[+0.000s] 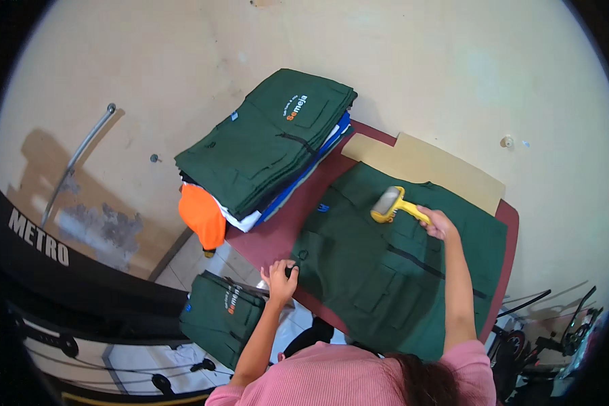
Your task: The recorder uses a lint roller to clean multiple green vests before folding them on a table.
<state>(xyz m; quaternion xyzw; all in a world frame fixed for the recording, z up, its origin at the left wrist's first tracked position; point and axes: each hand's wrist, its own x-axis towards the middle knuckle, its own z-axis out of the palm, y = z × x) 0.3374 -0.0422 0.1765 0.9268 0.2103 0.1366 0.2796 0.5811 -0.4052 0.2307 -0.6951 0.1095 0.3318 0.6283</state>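
A dark green vest (348,260) with pockets and a dark zip lies spread on the maroon table (267,240). My right hand (437,223) is closed round the yellow handle of a lint roller (389,204), whose pale roller head is over the upper part of the vest. At the vest's left edge, my left hand (279,279) has its fingers curled on the cloth, pinching it beside the table's edge. Some of its fingertips are hidden.
Folded green garments (264,142) stand in a tall stack at the table's far left, above white, blue and orange cloth (203,215). Another folded green garment (216,314) lies lower left. Tan cardboard (440,172) sits along the far edge, against the wall. A bicycle (531,348) stands lower right.
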